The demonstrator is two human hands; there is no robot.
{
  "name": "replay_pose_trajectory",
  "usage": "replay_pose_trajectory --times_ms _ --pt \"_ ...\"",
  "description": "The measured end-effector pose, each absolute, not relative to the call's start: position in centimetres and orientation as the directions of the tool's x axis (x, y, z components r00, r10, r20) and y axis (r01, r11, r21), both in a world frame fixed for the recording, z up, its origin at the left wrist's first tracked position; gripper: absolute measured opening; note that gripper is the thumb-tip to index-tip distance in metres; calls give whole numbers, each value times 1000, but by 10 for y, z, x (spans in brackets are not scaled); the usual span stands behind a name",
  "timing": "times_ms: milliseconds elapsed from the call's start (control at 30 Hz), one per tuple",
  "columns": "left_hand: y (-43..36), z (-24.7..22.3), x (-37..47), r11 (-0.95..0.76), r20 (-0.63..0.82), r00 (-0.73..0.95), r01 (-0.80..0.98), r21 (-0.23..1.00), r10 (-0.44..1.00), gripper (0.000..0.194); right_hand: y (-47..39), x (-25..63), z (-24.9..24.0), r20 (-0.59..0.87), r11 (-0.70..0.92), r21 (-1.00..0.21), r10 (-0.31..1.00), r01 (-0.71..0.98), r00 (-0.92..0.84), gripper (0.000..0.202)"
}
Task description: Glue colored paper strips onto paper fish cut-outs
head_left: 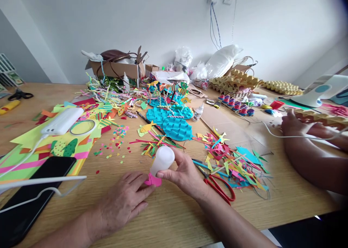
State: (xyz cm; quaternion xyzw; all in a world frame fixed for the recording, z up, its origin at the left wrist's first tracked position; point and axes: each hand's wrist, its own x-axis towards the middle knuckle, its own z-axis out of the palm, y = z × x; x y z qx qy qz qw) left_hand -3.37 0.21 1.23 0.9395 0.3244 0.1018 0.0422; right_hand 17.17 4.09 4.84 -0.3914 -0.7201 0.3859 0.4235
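Note:
My right hand [189, 177] grips a white plastic glue bottle [162, 160], which is tipped with its base up toward me. Its nozzle end is hidden, pointing down at a small bright pink paper piece [156, 181] on the table. Flat fingers of my left hand [122, 197] rest on the left edge of that paper. To the right of my right hand lie red-handled scissors [221, 188], their blades partly under paper scraps. Beyond the bottle sits a blue scaly paper shape [176, 128].
Coloured paper scraps [247, 168] spread on the right. A power bank [63, 120] lies on paper sheets, near a black phone [40, 193]. Another person's arm [304, 157] reaches in beside an egg carton [320, 117]. A second glue bottle [198, 113] stands further back.

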Motion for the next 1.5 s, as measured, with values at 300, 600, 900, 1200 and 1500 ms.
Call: replay_pose_trajectory --times_ms 300,600,900,1200,1500 --pt "1 11 -33 -770 151 755 627 116 638 43 39 165 50 357 450 -844 878 293 -320 42" --pt "2 11 -33 -772 170 753 623 130 636 41 41 161 49 365 458 -850 868 261 -336 40" --pt "3 15 -31 -772 146 758 619 145 635 41 41 160 50 376 468 -849 862 246 -340 36" --pt "2 11 -33 -779 202 752 613 136 627 40 40 158 51 367 461 -843 870 277 -330 37" --pt "3 12 -32 -772 164 755 618 147 635 37 40 157 51 377 485 -818 858 309 -349 38"
